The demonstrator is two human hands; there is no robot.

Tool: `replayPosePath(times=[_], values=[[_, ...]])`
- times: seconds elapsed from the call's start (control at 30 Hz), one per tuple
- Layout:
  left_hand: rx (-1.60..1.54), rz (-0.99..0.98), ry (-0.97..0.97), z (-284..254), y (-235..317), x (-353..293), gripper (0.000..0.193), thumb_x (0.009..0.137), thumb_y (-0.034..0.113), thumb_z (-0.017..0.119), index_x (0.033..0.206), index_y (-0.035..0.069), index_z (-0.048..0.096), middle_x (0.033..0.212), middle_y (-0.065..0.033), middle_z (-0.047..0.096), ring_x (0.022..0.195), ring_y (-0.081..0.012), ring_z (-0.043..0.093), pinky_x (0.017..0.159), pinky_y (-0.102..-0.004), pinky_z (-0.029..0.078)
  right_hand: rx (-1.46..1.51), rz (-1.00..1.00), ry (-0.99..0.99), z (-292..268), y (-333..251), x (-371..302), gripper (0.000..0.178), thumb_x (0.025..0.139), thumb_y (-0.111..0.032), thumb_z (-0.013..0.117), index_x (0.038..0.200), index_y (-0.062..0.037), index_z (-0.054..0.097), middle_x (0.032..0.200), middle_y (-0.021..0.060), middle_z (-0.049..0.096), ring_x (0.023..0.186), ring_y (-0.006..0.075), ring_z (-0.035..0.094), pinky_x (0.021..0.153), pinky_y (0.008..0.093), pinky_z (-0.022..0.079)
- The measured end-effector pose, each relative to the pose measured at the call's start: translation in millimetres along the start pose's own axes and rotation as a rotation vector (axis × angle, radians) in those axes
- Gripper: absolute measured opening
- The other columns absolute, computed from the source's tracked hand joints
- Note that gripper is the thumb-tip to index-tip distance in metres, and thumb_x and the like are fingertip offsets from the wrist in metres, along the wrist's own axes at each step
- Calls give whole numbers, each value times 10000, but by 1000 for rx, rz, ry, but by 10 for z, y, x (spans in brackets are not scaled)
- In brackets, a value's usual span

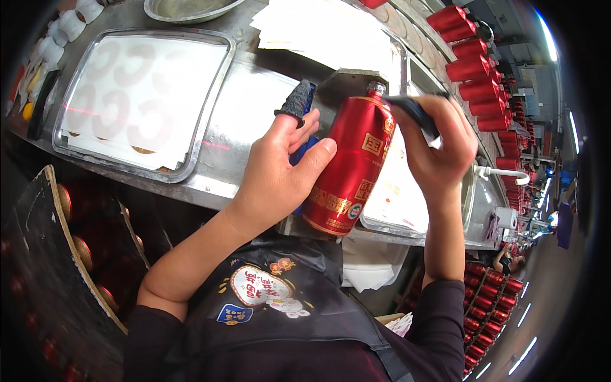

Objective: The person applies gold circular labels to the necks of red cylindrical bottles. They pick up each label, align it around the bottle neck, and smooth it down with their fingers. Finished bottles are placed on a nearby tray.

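Note:
A red bottle (351,167) with gold labels lies tilted on a metal stand (347,81) at the middle of the view, neck pointing away from me. My left hand (283,167) grips its left side, thumb across the body; the index finger wears a dark knitted finger cot (297,100). My right hand (435,148) is closed on a dark flat tool (414,112) whose tip rests near the bottle's neck.
A steel tray (205,121) with white label sheets sits at the left on the metal bench. More white sheets (331,28) lie at the back. Rows of red bottles (474,60) run along the right; a crate (83,248) of red bottles stands lower left.

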State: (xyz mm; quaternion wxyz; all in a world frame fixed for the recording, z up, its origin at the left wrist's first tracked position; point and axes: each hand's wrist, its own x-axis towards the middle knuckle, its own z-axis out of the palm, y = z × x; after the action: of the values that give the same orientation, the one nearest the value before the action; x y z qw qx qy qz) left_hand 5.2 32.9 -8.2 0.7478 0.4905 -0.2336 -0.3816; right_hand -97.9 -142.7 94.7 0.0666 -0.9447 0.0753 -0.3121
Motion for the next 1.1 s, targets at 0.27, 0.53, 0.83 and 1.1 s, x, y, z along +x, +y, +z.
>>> replayPosePath(times=[0.27,0.53,0.83,1.1], values=[[66,-27,-46,-26,90,-70,629,961,138,678,1438,-134,372,1432,-317,510,1371,-349,505,1128,-402,403,341,-121,-247,-214,-492,-1134,337,637,22,799,956,-80,763,742,37,643,658,235,630,578,344,503],[543,79,-501,-70,291,-247,1175,747,274,827,1606,-10,78,1647,-276,161,1540,-394,174,1236,-497,122,256,237,230,102,138,-581,220,770,33,781,950,-29,671,792,59,657,675,158,599,608,269,473],[1188,312,-477,249,49,-367,1134,691,306,897,1568,39,230,1619,-301,163,1513,-472,191,1164,-695,121,643,255,189,44,-155,-701,269,736,2,813,978,-44,706,769,62,651,665,202,638,598,289,504],[903,250,-497,163,131,-313,1228,662,253,943,1571,4,156,1489,-226,441,1357,-372,478,1112,-494,360,462,-354,239,-42,-353,-872,257,700,-16,779,943,-63,706,711,40,563,620,211,583,579,322,489]])
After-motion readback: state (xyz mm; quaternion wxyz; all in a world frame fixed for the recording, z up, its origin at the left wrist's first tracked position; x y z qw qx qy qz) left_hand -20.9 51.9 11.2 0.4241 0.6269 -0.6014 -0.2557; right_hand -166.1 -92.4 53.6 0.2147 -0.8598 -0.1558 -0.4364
